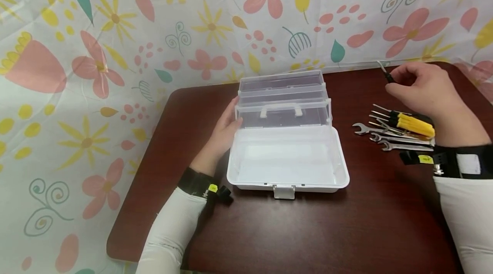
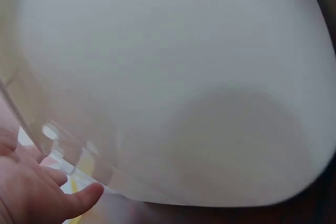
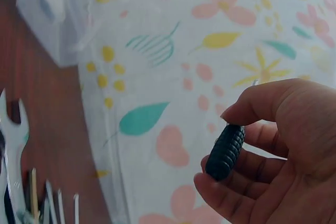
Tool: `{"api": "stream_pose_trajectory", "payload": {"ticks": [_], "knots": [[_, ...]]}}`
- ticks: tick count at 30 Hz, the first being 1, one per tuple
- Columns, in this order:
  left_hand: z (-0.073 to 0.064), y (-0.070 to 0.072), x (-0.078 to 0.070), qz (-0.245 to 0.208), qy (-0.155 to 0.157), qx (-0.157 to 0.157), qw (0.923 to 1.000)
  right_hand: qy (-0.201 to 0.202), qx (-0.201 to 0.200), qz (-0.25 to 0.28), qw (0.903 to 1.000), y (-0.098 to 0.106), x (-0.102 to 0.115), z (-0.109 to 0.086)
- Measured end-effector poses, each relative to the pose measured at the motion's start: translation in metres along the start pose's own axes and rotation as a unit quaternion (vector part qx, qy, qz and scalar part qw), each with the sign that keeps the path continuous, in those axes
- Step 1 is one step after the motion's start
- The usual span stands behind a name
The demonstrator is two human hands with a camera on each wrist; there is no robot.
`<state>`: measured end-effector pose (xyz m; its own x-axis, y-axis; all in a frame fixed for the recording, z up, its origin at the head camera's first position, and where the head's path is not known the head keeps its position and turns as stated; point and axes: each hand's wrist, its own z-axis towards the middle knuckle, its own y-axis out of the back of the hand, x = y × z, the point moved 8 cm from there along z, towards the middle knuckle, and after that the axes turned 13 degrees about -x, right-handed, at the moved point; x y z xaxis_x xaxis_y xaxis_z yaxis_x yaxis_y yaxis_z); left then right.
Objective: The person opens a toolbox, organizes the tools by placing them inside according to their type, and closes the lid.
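Black-handled tool (image 3: 226, 153) in right hand (image 1: 425, 90) (a pinch), straight-fingered left hand (image 1: 223, 130) against the clear lid (image 1: 281, 119)

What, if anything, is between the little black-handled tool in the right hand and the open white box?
Nothing visible blocks the black-handled tool from the white box: only tabletop shows between. The raised clear lid stands at the box's back, so a straight path would probably pass close to its right edge.
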<state>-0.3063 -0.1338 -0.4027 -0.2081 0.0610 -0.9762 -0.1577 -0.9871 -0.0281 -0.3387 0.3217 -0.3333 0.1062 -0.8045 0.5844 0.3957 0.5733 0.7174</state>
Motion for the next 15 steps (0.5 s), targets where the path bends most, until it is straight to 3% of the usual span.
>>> {"api": "stream_pose_trajectory", "payload": {"ticks": [4,15], "knots": [[0.003,0.001,0.003,-0.016,-0.005,-0.003,0.9998,0.017,-0.016,0.032,0.9992,0.006,0.021,-0.006],[0.007,0.006,0.008,0.058,0.012,-0.058,0.9966,0.085,-0.031,0.094,0.9915,0.013,0.071,-0.032]]}}
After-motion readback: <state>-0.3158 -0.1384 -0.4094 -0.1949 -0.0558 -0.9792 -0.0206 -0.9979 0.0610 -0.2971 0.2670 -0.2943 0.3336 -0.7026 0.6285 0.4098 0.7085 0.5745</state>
